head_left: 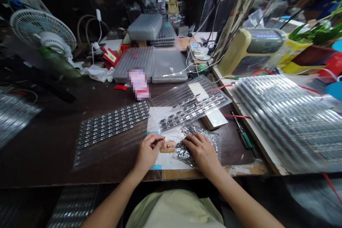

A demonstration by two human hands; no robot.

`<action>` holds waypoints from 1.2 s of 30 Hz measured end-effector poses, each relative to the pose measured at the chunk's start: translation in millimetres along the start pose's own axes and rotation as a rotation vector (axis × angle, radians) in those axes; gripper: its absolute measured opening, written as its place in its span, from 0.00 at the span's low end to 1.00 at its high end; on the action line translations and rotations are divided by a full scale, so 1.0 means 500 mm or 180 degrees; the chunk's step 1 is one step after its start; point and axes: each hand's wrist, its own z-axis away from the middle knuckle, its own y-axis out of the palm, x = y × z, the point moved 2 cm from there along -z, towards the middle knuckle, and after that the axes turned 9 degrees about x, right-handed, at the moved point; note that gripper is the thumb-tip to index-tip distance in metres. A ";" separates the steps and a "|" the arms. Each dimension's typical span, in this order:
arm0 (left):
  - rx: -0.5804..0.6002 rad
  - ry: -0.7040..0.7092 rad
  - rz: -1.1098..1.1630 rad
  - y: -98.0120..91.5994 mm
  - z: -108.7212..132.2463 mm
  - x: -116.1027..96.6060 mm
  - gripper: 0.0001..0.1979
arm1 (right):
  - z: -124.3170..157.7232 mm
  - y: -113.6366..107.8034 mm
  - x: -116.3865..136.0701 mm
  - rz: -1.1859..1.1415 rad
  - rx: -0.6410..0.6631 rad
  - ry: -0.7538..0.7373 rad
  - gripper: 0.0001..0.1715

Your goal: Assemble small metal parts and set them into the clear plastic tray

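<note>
Two bare hands at work on small metal parts near the near edge of a dark wooden table [48, 164]. The left hand [148, 151] sits just beside a small orange-brown board [167, 146], its thumb and forefinger [161, 141] pinched together; whether they grip a tiny part is too small to tell. The right hand [201, 150] lies over a heap of small silver metal parts [198, 129], its fingers [190, 141] curved down and slightly spread on the heap; no distinct hold can be made out. Both the heap and the board rest on a white paper sheet [162, 162]. Beyond the hands, a clear plastic tray [193, 104] carries rows of similar parts, and a second tray of parts [112, 124] lies to the left. A green-handled screwdriver [244, 133] lies to the right, near a tall stack of clear trays [283, 121] at the table's right edge.
</note>
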 end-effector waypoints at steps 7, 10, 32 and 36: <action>0.0296 0.0325 -0.0338 0.006 -0.015 -0.036 0.07 | -0.013 0.014 0.009 -0.0306 -0.0413 0.0310 0.08; 0.0472 0.0576 -0.0574 0.026 -0.007 -0.047 0.07 | -0.013 0.008 0.009 -0.0432 -0.0496 0.0324 0.09; 0.0504 0.0680 -0.0642 0.051 0.001 -0.037 0.06 | -0.015 -0.006 0.009 -0.0986 -0.0703 0.0291 0.10; -0.0026 0.0480 -0.0651 -0.014 -0.033 -0.022 0.06 | -0.027 -0.008 0.037 -0.1283 -0.0535 0.0376 0.08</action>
